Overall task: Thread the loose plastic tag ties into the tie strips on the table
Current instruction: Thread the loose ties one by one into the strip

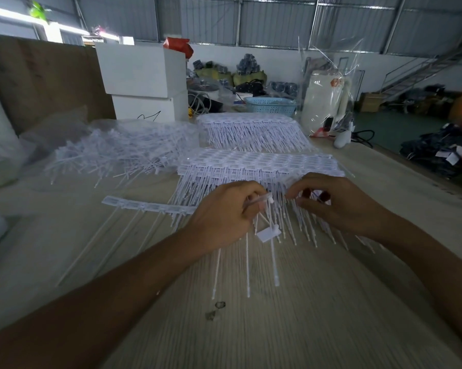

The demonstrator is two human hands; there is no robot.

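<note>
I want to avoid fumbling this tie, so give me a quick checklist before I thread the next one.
1. Left hand grips a tie: ok.
2. Right hand empty and free to guide: cannot tell, its fingers are curled over the strip stack.
3. Single strip lies flat on the table: ok.
4. Loose tie pile present at the left: ok.
5. Tie tip lined up with a hole: cannot tell.
</note>
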